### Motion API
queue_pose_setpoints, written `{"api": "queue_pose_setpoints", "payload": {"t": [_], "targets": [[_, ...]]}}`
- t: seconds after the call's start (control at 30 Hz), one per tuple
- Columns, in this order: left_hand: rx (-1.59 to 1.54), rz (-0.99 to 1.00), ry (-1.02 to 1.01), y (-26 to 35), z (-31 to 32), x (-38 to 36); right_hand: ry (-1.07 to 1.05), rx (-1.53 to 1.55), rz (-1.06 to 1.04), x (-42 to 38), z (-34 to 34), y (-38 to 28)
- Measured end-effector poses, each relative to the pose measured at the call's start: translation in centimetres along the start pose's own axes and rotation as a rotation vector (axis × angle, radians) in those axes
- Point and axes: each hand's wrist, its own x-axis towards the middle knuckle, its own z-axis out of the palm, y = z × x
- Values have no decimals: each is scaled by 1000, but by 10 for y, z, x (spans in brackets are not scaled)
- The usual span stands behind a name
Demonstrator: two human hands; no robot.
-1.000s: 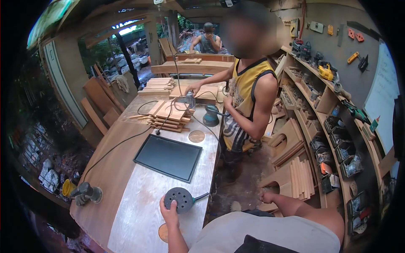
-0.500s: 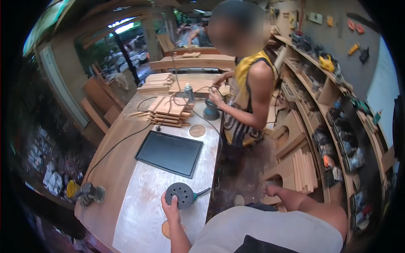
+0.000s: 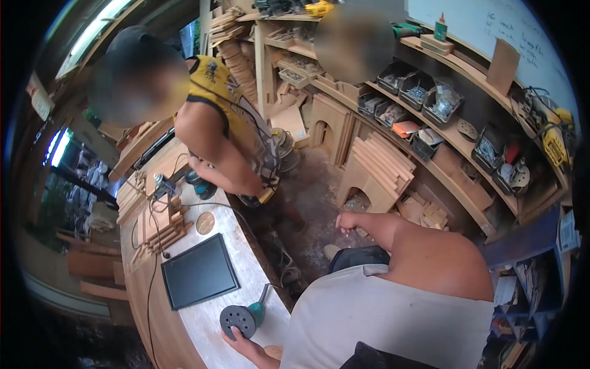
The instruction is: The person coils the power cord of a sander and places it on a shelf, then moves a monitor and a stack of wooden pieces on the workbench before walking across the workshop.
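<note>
My left hand (image 3: 244,347) is closed around the edge of a random orbital sander (image 3: 238,321), thumb on its round pad. The sander is tipped so the dark pad with several holes faces up, and its teal body and cord point away to the right. My right hand (image 3: 346,223) hangs over the floor to the right of the table, fingers curled in, with nothing visible in them. A black framed panel (image 3: 200,270) lies flat on the whitish table surface (image 3: 206,329) just beyond the sander.
A co-worker in a yellow top (image 3: 215,77) stands at the table's far side with another sander (image 3: 200,183). Stacked wood pieces (image 3: 161,224) and cords lie nearby. Shelves of bins (image 3: 444,101) run along the right, above leaning wooden panels (image 3: 375,175).
My view has turned right toward the shelves. The sander stays in my left hand, its pad still showing. My right hand has lifted forward, away from my body.
</note>
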Motion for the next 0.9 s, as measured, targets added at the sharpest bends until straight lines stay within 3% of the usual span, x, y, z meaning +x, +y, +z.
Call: {"api": "queue_pose_setpoints", "payload": {"t": [0.13,0.23,0.33,0.4,0.6,0.73,0.77,0.8,0.83,0.87,0.9], "targets": [[76,-11,-22,10,3,4,180,555,104,3,-27,30],[120,-6,-80,14,4,8,309,744,118,-4,-58,47],[187,136,-165,-20,-24,37,427,866,131,-14,-82,57],[154,142,-329,-40,-40,70,463,912,126,-13,-90,64],[142,67,-154,2,4,24,582,1057,39,-6,-147,79],[152,46,-145,13,14,24,641,1092,-78,-22,-246,77],[153,45,-138,15,15,24,767,1122,-127,-46,-284,59],[155,41,-135,16,16,24,665,1270,-361,-56,-326,64],[156,40,-130,17,18,26,929,1056,-487,-81,-359,48],[154,34,-129,19,20,26,943,1146,-490,-101,-400,40],[154,30,-128,20,22,26,1112,1080,-486,-131,-415,14]]}}
